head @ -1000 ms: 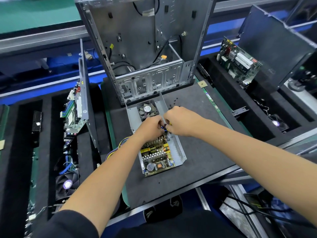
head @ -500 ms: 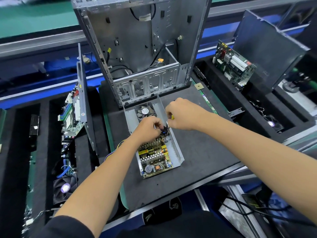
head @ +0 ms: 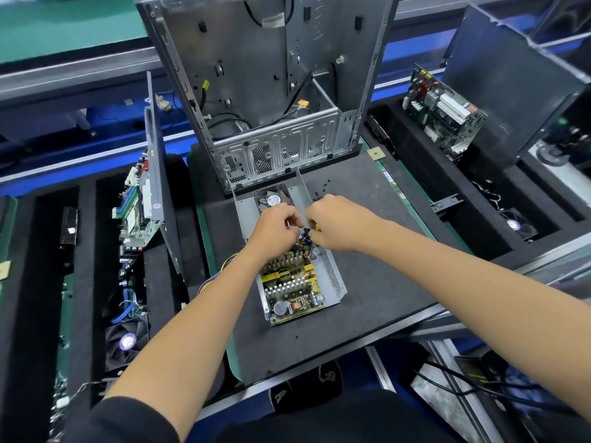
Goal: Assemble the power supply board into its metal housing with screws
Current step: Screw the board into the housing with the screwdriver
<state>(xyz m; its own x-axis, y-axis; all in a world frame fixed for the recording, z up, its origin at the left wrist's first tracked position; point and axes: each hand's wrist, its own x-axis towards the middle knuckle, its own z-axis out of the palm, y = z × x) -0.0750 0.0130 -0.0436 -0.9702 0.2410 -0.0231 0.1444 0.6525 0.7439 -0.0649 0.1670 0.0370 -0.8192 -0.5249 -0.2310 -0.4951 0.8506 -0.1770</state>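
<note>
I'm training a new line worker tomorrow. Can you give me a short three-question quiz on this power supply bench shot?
1. True or false: the power supply board already lies inside its metal housing.
2. Where are the loose screws? A) on the black mat right of the housing's fan end B) inside the computer case C) in the left foam tray
3. Fill in: the right hand grips a tool with a ____ handle.

Key
1. True; the left hand works over it.
2. A
3. Yellow; only a bit of the handle shows.
</note>
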